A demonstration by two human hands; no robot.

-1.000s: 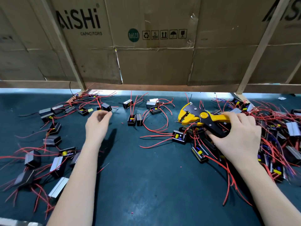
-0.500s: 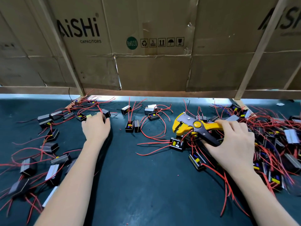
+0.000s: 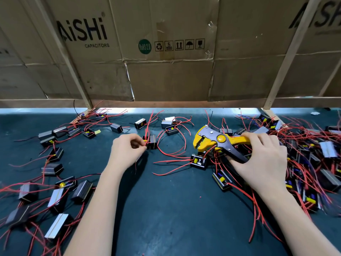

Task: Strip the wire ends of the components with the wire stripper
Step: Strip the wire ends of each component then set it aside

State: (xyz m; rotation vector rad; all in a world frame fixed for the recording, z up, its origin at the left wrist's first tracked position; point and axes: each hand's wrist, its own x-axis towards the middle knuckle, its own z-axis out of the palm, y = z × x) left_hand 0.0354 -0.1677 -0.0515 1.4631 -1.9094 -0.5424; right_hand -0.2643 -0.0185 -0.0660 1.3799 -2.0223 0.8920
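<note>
1. Wire stripper (image 3: 219,143): yellow and black, gripped by its handles in the right hand (image 3: 262,159), fingers curled round them, over a heap of red-wired components (image 3: 302,163).
2. Left hand (image 3: 127,152): fingers pinch red wires at a small black component (image 3: 152,142) on the dark surface (image 3: 166,209).
3. Cardboard boxes (image 3: 166,52) stand behind.

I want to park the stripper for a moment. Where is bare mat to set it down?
The widest bare mat lies between the two forearms. A smaller patch sits between the left hand and the left cluster of components. Around the right hand and wire stripper, red wires crowd everything.
</note>
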